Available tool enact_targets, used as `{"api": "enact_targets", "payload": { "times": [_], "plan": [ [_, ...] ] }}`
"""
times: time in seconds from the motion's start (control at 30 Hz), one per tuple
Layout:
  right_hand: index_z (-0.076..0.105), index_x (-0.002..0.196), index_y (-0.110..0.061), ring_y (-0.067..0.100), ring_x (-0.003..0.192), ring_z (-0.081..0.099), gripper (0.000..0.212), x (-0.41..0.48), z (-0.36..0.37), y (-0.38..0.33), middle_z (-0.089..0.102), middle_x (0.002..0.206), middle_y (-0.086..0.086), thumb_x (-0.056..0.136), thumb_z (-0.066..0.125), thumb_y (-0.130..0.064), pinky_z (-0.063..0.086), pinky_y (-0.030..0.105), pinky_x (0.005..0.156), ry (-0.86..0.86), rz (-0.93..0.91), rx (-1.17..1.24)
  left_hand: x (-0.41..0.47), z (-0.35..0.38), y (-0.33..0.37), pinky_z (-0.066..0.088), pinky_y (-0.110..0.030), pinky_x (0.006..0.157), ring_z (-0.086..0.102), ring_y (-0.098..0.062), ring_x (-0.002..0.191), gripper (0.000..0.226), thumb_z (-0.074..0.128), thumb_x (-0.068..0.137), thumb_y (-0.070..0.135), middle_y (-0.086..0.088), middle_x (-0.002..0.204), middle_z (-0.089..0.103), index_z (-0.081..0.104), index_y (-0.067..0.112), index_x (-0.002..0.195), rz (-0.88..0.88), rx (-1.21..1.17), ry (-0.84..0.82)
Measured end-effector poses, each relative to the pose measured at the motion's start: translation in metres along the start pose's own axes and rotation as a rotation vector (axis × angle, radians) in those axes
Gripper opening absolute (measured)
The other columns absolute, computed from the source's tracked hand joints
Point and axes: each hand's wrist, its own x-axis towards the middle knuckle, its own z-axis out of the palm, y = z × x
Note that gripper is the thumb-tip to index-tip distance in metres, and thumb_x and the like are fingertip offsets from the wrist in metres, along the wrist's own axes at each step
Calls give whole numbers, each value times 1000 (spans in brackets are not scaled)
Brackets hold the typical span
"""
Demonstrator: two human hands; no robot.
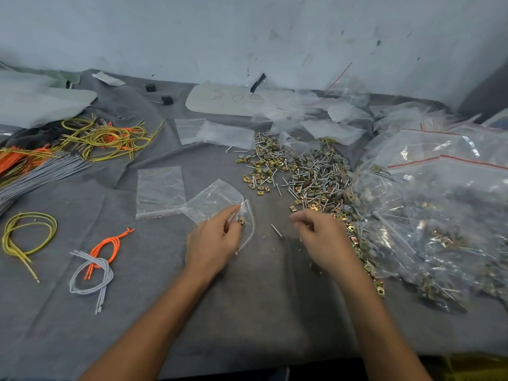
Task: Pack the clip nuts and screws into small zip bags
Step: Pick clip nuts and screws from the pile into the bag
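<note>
Fingers (233, 213) of the left hand (213, 243) are pinching the mouth of a small zip bag (217, 199), thumb and forefinger pressed together on the edge so the rest of it fans out away from the fingertips and lies on the grey-covered counter (247, 312). One brass clip nut (241, 221) sits inside the bag, right under those fingertips. The right hand (325, 237) hovers just beside it with its fingers (299, 220) curled in, but they're blurry, so I honestly can't tell if they're holding anything. A lone screw (276, 230) lies on the counter between the two sets of fingers, touching neither. Just past the right fingertips is the big loose pile of clip nuts and screws (310, 174), and off to the outer side of that hand there's a heap of filled bags (439, 215). Beyond the left fingers lies a flat empty bag (159, 191), partly under the held one. Well out to the left hand's outer side are an orange cord (110, 246), a grey cord (93, 270) and a yellow cord (27, 237).
</note>
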Motion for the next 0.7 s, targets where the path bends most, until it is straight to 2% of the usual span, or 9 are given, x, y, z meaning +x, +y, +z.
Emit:
{"api": "enact_targets", "payload": {
  "times": [0.1,0.2,0.33,0.4,0.53,0.6,0.7],
  "plan": [
    [72,113,-27,12,94,60,20,-9,8,-2,66,104,-7,95,64,-29,47,28,84,-138,-65,-162,1,0,0,55,-41,81,66,-18,82,50,40,88,51,9,75,70,58,46,135,-2,-3,-2],
    [71,113,-29,16,98,59,21,-15,19,-4,59,104,-7,94,65,-34,50,37,88,-109,-65,-179,0,1,-2,56,-41,82,66,-16,82,44,45,92,48,11,74,70,59,46,134,-4,-18,5],
    [72,108,-24,21,98,57,15,-5,15,6,61,102,-4,95,64,-24,46,33,84,53,-95,-219,0,1,-4,56,-41,82,66,-12,82,45,42,90,52,14,75,69,59,46,132,-7,-27,8],
    [71,113,-22,26,103,56,19,12,7,10,61,107,1,96,63,-25,46,35,86,100,-74,-265,2,2,-4,56,-42,83,67,-14,87,47,42,90,52,14,80,72,59,46,132,-6,-19,7],
    [65,125,-20,32,118,50,32,42,3,9,57,123,7,97,60,-35,43,41,99,-66,-71,-421,1,3,-4,56,-42,86,68,-15,93,46,43,91,51,13,90,74,60,44,133,0,-15,14],
    [66,120,-18,31,115,51,29,50,6,7,58,120,6,98,59,-36,44,40,98,-88,-107,-469,1,3,-3,56,-42,85,68,-14,94,45,43,91,51,13,94,75,61,43,133,4,-17,22],
    [67,112,-15,29,111,53,20,55,8,3,60,114,7,99,58,-26,46,41,95,-80,-117,-472,2,3,-4,55,-39,86,67,-13,96,40,48,95,46,13,101,75,61,42,133,13,-10,33]
  ]
}}
